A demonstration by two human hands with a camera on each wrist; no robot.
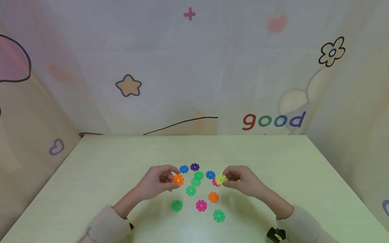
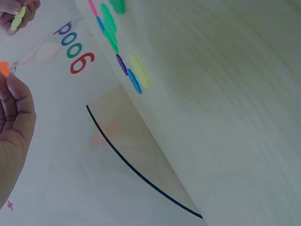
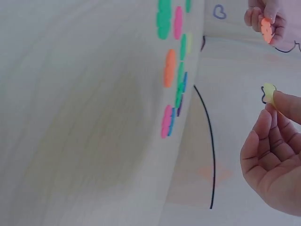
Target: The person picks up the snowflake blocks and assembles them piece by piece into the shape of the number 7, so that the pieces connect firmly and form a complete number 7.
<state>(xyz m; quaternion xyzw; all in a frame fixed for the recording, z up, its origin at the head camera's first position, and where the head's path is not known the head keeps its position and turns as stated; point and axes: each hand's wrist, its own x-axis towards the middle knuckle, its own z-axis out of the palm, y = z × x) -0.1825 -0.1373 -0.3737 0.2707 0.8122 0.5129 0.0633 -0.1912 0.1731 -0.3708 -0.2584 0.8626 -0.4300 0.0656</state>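
Observation:
My left hand [image 1: 155, 184] pinches an orange notched plastic disc [image 1: 180, 180] between thumb and fingertips, raised above the table. Opposite it, my right hand [image 1: 245, 180] holds a yellow notched disc [image 1: 221, 180] the same way. In the head view the yellow disc partly covers a pink disc [image 1: 214, 182] lying below. Both held discs are apart from each other. The right wrist view shows the yellow disc [image 3: 269, 93] between thumb and fingers, with the left hand's orange disc [image 3: 266, 31] farther off. Only an edge of the orange disc [image 2: 4, 68] enters the left wrist view.
Loose discs lie between the hands: several green [image 1: 190, 190], a purple [image 1: 195, 167], two blue [image 1: 183, 169], an orange [image 1: 213, 197] and another pink [image 1: 201, 205]. A yellow disc [image 2: 140, 71] on the table shows in the left wrist view. A printed curtain [image 1: 182, 67] stands behind the table [image 1: 106, 162].

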